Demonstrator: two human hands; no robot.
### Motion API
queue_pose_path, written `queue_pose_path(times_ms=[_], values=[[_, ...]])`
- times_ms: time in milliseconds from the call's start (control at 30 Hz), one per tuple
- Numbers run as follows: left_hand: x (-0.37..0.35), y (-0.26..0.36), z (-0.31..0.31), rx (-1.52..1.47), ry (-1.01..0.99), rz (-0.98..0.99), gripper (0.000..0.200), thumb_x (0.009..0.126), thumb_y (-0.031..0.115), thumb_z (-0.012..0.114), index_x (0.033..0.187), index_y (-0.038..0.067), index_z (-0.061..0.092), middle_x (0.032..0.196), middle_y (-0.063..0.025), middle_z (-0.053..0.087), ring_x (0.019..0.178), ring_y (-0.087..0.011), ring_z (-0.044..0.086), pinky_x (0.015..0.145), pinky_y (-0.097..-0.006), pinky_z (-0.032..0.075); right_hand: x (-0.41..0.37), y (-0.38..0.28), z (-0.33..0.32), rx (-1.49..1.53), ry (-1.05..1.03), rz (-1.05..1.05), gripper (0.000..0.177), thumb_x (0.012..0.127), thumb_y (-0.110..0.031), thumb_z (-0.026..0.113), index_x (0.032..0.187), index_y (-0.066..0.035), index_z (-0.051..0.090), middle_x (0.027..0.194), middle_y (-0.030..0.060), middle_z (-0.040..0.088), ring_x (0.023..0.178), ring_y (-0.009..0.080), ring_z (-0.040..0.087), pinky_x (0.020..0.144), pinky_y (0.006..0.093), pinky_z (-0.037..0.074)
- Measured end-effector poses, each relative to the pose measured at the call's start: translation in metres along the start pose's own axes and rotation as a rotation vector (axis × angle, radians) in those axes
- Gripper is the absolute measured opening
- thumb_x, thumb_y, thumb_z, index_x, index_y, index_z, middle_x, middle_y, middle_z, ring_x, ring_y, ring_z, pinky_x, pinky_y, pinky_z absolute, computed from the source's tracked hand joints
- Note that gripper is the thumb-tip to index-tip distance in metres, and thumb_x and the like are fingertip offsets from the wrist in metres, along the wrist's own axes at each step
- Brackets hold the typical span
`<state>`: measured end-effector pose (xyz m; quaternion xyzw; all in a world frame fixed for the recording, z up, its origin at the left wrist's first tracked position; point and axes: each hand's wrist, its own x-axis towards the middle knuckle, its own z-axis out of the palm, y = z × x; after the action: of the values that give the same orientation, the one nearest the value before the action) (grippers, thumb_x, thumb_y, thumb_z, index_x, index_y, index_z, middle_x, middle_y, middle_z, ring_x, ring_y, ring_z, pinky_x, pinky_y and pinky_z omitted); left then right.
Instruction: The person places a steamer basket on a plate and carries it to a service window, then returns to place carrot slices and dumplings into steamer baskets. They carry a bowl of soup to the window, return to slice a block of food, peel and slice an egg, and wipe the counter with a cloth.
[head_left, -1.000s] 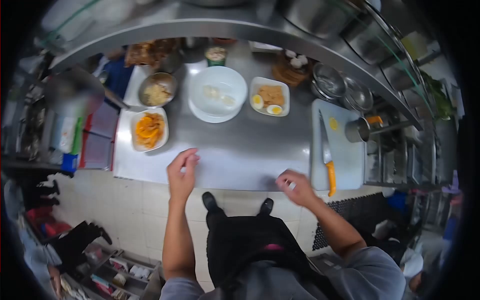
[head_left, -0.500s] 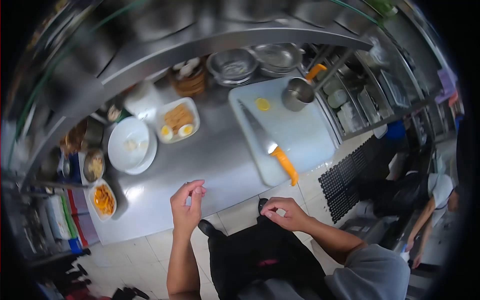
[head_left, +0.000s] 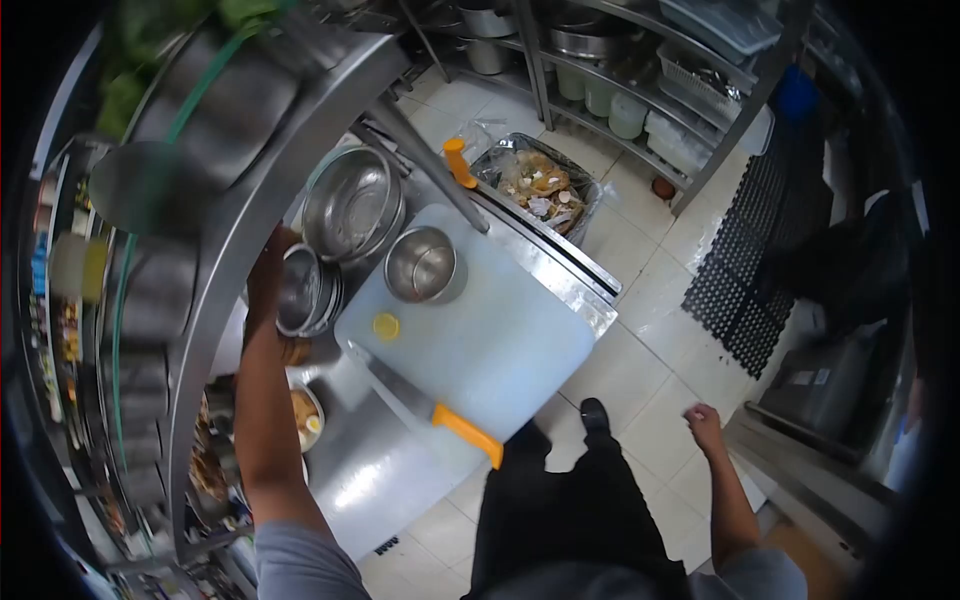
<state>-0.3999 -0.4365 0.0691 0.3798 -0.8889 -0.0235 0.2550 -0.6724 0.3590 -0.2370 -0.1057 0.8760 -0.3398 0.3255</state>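
Note:
My left hand (head_left: 270, 258) reaches under the steel overhead shelf beside stacked metal bowls (head_left: 305, 292); its fingers are hidden in shadow. Over the tiled floor, away from the counter, my right hand (head_left: 704, 424) hangs with curled fingers and nothing visible in it. A white cutting board (head_left: 500, 330) lies on the counter. On it are a metal pot (head_left: 422, 266), a cut lemon piece (head_left: 386, 327) and a knife with an orange handle (head_left: 467, 435), which sticks out past the board's edge. A wide metal bowl (head_left: 350, 210) stands behind the pot.
The steel shelf edge (head_left: 225, 270) runs above my left forearm. A white dish (head_left: 306, 418) with egg is partly hidden by that arm. Beyond the counter stand a lined bin (head_left: 540, 190) of scraps and a storage rack (head_left: 640, 110). A black mat (head_left: 750, 260) lies on the floor.
My view has swung right toward the board and bin. My left hand has gone from the counter's front edge to under the shelf. My right hand has moved out to the right.

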Motion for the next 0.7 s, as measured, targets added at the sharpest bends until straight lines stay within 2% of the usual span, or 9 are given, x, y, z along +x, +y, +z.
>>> queue_pose_path(times_ms=[33,67,100,167,233,300,367,433,700], values=[[0.03,-0.025,0.023,0.137,-0.019,0.108,0.031,0.099,0.019,0.062,0.125,0.003,0.069,0.112,-0.0077,0.073,0.097,-0.0113,0.064,0.088,-0.0282,0.05,0.001,0.075,0.008,-0.06,0.053,0.039,0.021,0.084,-0.019,0.065,0.075,0.0,0.069,0.067,0.0084,0.064,0.067,0.0165,0.062,0.063,0.0327,0.05],[0.06,-0.051,0.046,0.272,-0.024,0.218,0.031,0.099,0.019,0.062,0.124,0.003,0.069,0.111,-0.0087,0.073,0.096,-0.0125,0.065,0.088,-0.0292,0.05,-0.016,0.111,0.009,0.088,0.031,0.204,0.02,0.084,-0.018,0.063,0.075,-0.001,0.069,0.064,0.0082,0.062,0.059,0.0159,0.059,0.055,0.0338,0.047],[0.086,-0.079,0.071,-0.079,-0.081,0.057,0.03,0.099,0.02,0.062,0.122,0.003,0.07,0.108,-0.0109,0.074,0.095,-0.0166,0.067,0.087,-0.0316,0.051,-0.042,0.129,0.009,0.19,0.031,0.335,0.018,0.083,-0.017,0.062,0.073,-0.003,0.066,0.06,0.0074,0.056,0.053,0.0149,0.054,0.048,0.0338,0.044],[0.121,-0.097,0.105,-0.426,-0.158,-0.093,0.029,0.099,0.021,0.061,0.12,0.004,0.071,0.104,-0.0132,0.075,0.094,-0.0208,0.069,0.086,-0.0339,0.051,-0.098,0.19,0.017,0.284,0.031,0.527,0.019,0.08,-0.017,0.064,0.068,-0.006,0.055,0.061,0.004,0.049,0.049,0.016,0.049,0.045,0.0331,0.042],[0.146,-0.097,0.124,-0.162,-0.292,-0.022,0.029,0.099,0.022,0.061,0.119,0.004,0.073,0.1,-0.0112,0.075,0.088,-0.0214,0.069,0.083,-0.0354,0.052,-0.159,0.199,0.02,0.348,0.039,0.897,0.007,0.079,-0.012,0.061,0.075,-0.008,0.056,0.062,0.0042,0.049,0.05,0.0175,0.05,0.044,0.0334,0.042],[0.177,-0.103,0.144,0.033,-0.577,-0.214,0.052,0.097,0.032,0.064,0.139,0.003,0.057,0.137,-0.0188,0.06,0.126,-0.0259,0.056,0.105,-0.0372,0.044,-0.229,0.265,0.044,0.312,0.023,1.063,0.005,0.084,-0.01,0.061,0.08,-0.009,0.058,0.065,0.0056,0.051,0.05,0.0189,0.05,0.043,0.0344,0.042],[0.196,-0.175,0.196,0.05,-0.257,0.508,0.035,0.1,0.026,0.058,0.125,0.004,0.068,0.115,-0.0131,0.072,0.104,-0.0196,0.066,0.09,-0.0338,0.049,-0.263,0.249,0.055,0.329,0.026,1.184,0.005,0.085,-0.01,0.062,0.082,-0.009,0.058,0.067,0.0062,0.051,0.05,0.019,0.05,0.043,0.0353,0.043],[0.196,-0.164,0.193,0.062,-0.419,0.232,0.036,0.1,0.028,0.057,0.125,0.004,0.068,0.116,-0.0131,0.071,0.105,-0.0206,0.066,0.09,-0.0346,0.05,-0.28,0.216,0.068,0.353,-0.049,1.353,0.005,0.087,-0.012,0.063,0.088,-0.009,0.059,0.07,0.0071,0.054,0.051,0.0193,0.052,0.044,0.0361,0.044],[0.168,-0.168,0.153,0.051,-0.448,-0.03,0.041,0.1,0.033,0.054,0.128,0.005,0.065,0.12,-0.0131,0.069,0.108,-0.0243,0.065,0.093,-0.038,0.051,-0.221,0.147,0.124,0.436,-0.152,1.059,0.022,0.092,-0.03,0.059,0.102,-0.011,0.064,0.091,0.0081,0.066,0.072,0.0221,0.063,0.064,0.0382,0.054]])
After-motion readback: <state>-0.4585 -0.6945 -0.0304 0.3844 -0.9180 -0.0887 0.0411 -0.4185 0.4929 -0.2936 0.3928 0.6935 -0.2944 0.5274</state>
